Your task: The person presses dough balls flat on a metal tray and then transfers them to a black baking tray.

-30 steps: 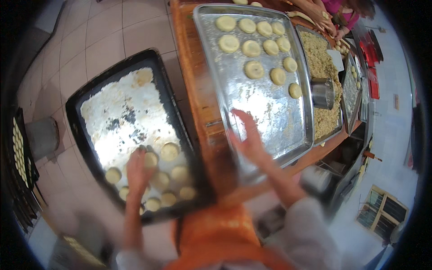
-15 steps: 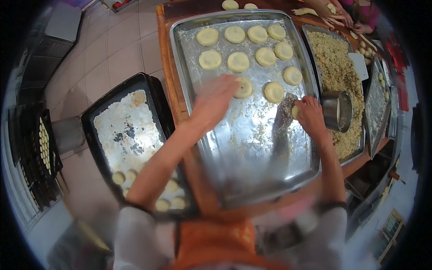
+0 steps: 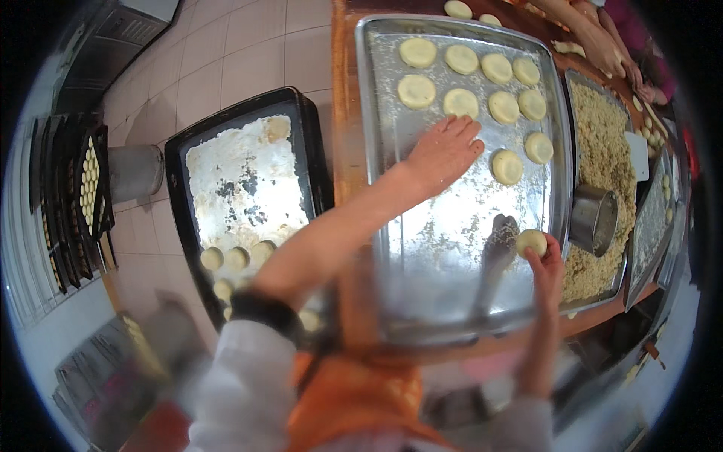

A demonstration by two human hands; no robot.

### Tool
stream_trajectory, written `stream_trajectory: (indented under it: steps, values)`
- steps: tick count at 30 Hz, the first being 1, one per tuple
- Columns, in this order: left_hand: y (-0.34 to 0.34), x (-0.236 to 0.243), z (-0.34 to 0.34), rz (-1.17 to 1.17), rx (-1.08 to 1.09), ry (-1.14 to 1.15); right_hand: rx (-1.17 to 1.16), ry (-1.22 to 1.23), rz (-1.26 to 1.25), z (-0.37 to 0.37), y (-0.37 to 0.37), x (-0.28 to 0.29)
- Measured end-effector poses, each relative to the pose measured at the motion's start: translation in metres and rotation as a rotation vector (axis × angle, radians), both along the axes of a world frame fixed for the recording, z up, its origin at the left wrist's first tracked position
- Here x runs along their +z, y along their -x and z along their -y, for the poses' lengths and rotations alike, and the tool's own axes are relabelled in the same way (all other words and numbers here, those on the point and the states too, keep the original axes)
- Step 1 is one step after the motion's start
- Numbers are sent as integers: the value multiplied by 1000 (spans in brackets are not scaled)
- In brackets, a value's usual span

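Observation:
Several pale yellow, flattened dough rounds (image 3: pixel 418 53) sit in rows on a large shallow metal tray (image 3: pixel 422 286). My left hand (image 3: pixel 448 154) reaches over the middle of the tray, back up, with its fingers curled down over the place of one round; the hand hides it. Just beyond the fingertips lies another dough round (image 3: pixel 461 103). Near the tray's right edge my right hand (image 3: pixel 550 265) pinches a dough round (image 3: pixel 531 242) between thumb and fingers, held up above the metal.
Lower at left stands a dark-rimmed baking tray (image 3: pixel 245 181) with small dough rounds at its near end. On the right, a tray of crumbly filling (image 3: pixel 602 143) bears a metal cup (image 3: pixel 593 218). A co-worker's hands (image 3: pixel 606 53) work at the far right.
My left hand has come over the dough round it was beside, which is now covered. My right hand has drawn its round nearer and turned it up. The whole view has shifted.

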State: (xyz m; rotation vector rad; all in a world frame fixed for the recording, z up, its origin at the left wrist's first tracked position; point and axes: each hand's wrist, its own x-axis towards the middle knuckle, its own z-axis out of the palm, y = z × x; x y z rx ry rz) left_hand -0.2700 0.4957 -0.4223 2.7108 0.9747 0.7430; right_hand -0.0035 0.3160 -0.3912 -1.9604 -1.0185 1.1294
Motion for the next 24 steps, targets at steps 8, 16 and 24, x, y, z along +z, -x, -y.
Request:
stream_trajectory:
  steps: [8, 16, 24]
  values:
    - [-40, -36, -11, -194, 43, 291, -111, -74, -116, 18, 115, 32]
    - [-82, -86, 13, 164, 600, -8, -89, 75, -32, 60, 147, 43]
    - [151, 3, 95, 692, 132, 890, 1, 92, -29, 25, 207, 59]
